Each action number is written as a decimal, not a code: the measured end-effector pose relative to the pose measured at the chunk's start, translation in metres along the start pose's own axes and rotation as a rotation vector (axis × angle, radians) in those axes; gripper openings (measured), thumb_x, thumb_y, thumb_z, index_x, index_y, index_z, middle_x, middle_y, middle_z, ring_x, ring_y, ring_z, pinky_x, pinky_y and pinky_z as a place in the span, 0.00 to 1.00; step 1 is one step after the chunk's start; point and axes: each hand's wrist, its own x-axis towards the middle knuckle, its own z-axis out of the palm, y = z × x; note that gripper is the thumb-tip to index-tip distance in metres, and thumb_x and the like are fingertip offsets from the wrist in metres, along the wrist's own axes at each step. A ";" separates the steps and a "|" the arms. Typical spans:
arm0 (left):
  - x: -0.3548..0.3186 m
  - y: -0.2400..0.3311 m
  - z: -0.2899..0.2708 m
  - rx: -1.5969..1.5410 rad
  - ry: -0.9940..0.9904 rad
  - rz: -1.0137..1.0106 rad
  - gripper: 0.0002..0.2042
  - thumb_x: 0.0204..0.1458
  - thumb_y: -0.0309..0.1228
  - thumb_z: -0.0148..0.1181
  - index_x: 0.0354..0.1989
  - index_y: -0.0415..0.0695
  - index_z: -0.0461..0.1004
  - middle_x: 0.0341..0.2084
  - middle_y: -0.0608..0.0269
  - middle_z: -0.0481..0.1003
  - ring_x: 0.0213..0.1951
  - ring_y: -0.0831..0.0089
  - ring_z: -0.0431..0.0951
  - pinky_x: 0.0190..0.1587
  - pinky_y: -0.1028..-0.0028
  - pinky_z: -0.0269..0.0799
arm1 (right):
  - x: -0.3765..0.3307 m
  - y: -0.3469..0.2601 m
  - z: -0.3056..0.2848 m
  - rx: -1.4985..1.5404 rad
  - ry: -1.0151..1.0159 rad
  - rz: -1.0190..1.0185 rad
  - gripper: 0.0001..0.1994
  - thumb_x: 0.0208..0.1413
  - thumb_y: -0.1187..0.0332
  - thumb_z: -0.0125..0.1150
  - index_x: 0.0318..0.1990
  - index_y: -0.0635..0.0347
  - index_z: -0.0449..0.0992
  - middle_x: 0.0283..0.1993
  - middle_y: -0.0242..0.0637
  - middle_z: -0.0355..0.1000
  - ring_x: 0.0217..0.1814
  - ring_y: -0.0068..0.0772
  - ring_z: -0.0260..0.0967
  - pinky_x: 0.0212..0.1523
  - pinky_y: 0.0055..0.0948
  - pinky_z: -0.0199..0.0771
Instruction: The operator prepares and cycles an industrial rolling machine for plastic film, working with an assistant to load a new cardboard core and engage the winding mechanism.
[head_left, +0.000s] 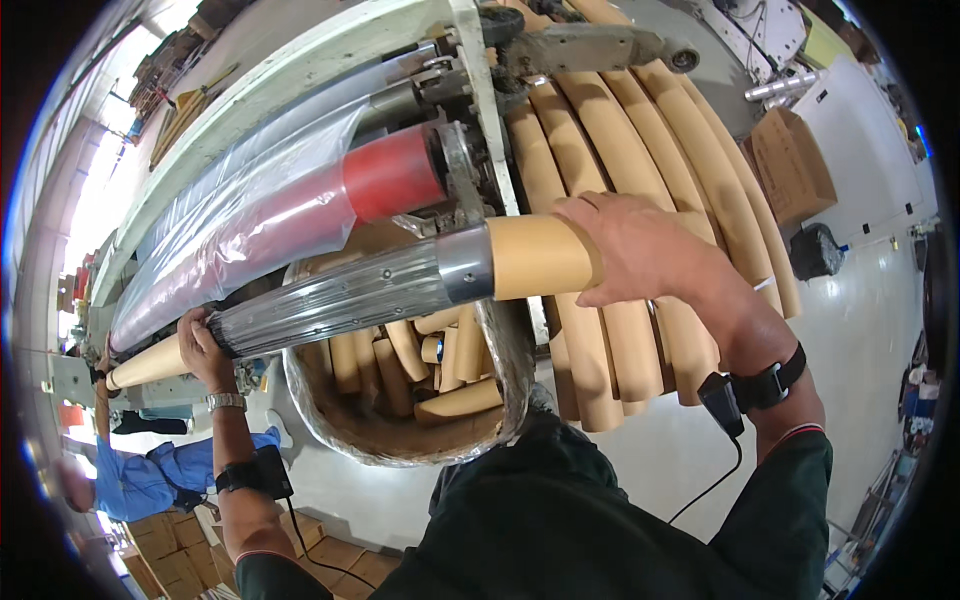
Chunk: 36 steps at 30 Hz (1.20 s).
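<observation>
I held a long roll of clear film (345,293) with both hands. It lay across in front of me, just below the red roller (392,172) of the big machine (300,60). The roll sat on a brown cardboard tube (540,257) that stuck out at both ends.

My right hand (640,250) lay over the bare tube at the right end. The fingers were curled round it, closed about halfway, and the palm pressed down on top. My left hand (203,345) gripped the other end, right where the film stopped. Its fingers were wrapped tight round the roll.

I think the good way to do this was to keep the roll level and both hands firm, so it could not tip or slide off the tube. I also think I had to keep my fingers away from the metal parts beside the red roller.

Under the roll stood a round bin (510,350) wrapped in shiny film. It held short brown tubes (400,355). On my right, many long brown tubes (640,150) were stacked side by side.

The floor (860,300) was pale and shiny. Cardboard boxes (792,165) stood far off on it. A person in blue clothes (140,478) was down on my left, with more boxes close by.
</observation>
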 end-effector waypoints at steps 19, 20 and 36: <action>0.004 0.040 -0.014 -0.208 0.112 -0.148 0.15 0.50 0.35 0.57 0.43 0.40 0.74 0.36 0.56 0.75 0.38 0.65 0.75 0.45 0.70 0.68 | 0.184 -0.249 0.058 -0.227 -0.029 -0.300 0.34 0.38 0.56 0.73 0.49 0.68 0.64 0.44 0.50 0.71 0.48 0.47 0.71 0.51 0.42 0.69; 0.004 0.039 -0.014 -0.434 0.124 -0.219 0.17 0.51 0.37 0.58 0.47 0.40 0.73 0.37 0.56 0.75 0.39 0.68 0.75 0.45 0.72 0.69 | 0.199 -0.264 0.066 -0.200 -0.021 -0.312 0.33 0.39 0.56 0.72 0.48 0.69 0.65 0.44 0.51 0.71 0.48 0.47 0.72 0.51 0.42 0.69; -0.051 0.004 -0.075 -0.488 0.199 -0.160 0.22 0.50 0.29 0.58 0.55 0.35 0.67 0.51 0.49 0.71 0.53 0.60 0.71 0.59 0.66 0.63 | 0.227 -0.321 0.083 -0.273 0.071 -0.294 0.35 0.38 0.51 0.73 0.51 0.61 0.66 0.46 0.48 0.71 0.52 0.50 0.69 0.54 0.43 0.67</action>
